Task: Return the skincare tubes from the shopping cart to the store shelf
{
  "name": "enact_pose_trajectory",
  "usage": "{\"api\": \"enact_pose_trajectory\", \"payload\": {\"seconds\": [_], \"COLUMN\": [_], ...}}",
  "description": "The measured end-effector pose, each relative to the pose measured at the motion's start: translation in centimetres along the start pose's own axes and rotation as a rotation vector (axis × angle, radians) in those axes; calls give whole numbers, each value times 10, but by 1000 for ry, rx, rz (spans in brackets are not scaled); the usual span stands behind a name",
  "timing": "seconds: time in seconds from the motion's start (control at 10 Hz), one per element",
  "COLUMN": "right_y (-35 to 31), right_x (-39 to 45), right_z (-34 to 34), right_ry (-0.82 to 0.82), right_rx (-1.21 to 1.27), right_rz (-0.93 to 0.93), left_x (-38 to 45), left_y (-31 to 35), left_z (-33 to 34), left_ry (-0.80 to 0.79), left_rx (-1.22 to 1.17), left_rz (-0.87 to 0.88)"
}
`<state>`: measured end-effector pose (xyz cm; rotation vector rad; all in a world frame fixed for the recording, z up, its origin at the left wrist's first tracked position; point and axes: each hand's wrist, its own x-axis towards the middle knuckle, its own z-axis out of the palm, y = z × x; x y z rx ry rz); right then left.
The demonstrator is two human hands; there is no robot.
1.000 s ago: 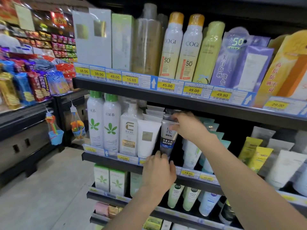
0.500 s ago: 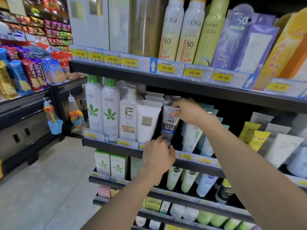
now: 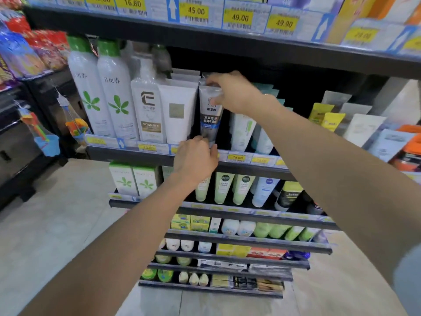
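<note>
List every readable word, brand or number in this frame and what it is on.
"MEN": grey tube held by both hands.
"VITAMIN E": white pump bottle; last letters blurred.
"16.80", "45.00", "49.00", "49.90": top shelf price tags.
"18.00": middle shelf price tag.
Chinese print on the tube and spray cans, other tags: too blurred.

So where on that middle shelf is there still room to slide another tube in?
A dark gap shows just right of the grey MEN tube, before the white and green tube. Left of it is crowded: the white tube and pump bottle stand side by side. Both hands, left hand and right hand, hold the MEN tube.
</note>
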<state>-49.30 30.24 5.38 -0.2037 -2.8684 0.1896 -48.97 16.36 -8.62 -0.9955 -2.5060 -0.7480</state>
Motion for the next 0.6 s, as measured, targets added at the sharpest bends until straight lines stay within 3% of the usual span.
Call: {"api": "enact_pose_trajectory", "payload": {"seconds": [0.3,0.5,0.6], "right_y": [-1,3,6], "right_x": [-15,-26,-37], "right_z": [-4,-1,3], "right_ry": [165,245,381], "right_rx": [-17,-30,-39], "right_rz": [-72,-141,-188], "left_x": [-2,-2,-5], "left_y": [-4,-10,-14], "left_z": [-1,-8,-14], "left_ry": [9,-73,-128], "left_rx": [41,38,52], "left_rz": [91,126,170]}}
